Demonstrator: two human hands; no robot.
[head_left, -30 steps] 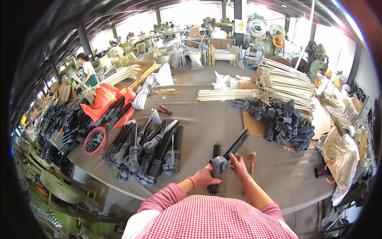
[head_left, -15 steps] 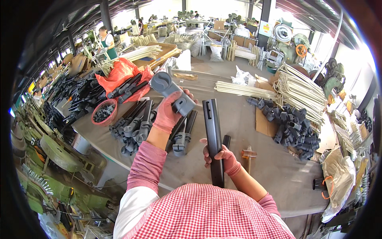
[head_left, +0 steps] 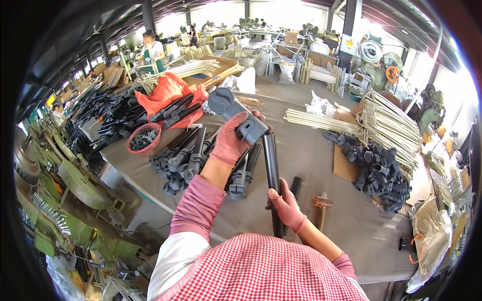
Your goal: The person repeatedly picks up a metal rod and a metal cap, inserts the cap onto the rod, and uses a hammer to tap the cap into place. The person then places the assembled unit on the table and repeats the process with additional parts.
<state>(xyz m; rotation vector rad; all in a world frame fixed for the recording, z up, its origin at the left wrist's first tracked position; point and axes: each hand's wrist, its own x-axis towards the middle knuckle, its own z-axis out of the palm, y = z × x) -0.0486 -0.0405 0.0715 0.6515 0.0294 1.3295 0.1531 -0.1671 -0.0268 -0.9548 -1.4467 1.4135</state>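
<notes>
My left hand [head_left: 230, 144], in a pink glove, is closed around a grey plastic pipe fitting [head_left: 225, 104] with a round socket-like end facing up. In my right hand [head_left: 290, 209], also gloved, is a black tube [head_left: 271, 163], held tilted with its upper end at the fitting's lower end. Whether the tube has entered the fitting I cannot tell. Another short black tube [head_left: 296, 190] lies just beyond my right hand. To its right rests a mallet [head_left: 323, 201] with an orange-brown head. Left of my left hand lie several black tubes with grey fittings [head_left: 183, 163].
Dark plastic fittings [head_left: 377, 173] are heaped on the table's right, beside pale rods [head_left: 391, 125]. A red basket [head_left: 144, 149] of small parts and a red plastic bag [head_left: 165, 95] sit at left. Machines [head_left: 85, 185] stand left of the table. Another person [head_left: 152, 54] stands far left.
The fitting has moved right and slightly down, to the tube's upper end. My right hand has turned the tube and lowered its top a little. The whole view has shifted slightly.
</notes>
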